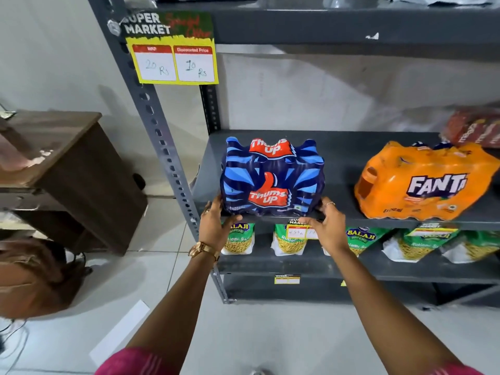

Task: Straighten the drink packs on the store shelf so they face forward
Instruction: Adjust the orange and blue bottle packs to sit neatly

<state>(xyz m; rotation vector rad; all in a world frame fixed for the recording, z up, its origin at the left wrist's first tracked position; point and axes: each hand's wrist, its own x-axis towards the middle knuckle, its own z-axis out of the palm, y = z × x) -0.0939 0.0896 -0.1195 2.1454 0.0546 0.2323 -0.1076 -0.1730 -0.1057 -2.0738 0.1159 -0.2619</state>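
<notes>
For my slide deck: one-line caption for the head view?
Both hands, left and right, square the Thums Up pack beside the Fanta pack.

A wide bare stretch of shelf (341, 169) lay open between the Thums Up pack (272, 177) and the Fanta pack (422, 182); the upright post (165, 147) closed the left side; clear room stood above both packs.

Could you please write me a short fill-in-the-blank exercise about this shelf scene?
1. Both hands hold the blue pack labelled Thums ____.
2. The orange pack to its right reads ____.
3. The watch is on the ____ wrist.
4. The price sign shows a discounted price of ____ Rs.

Missing words: Up; Fanta; left; 10
</notes>
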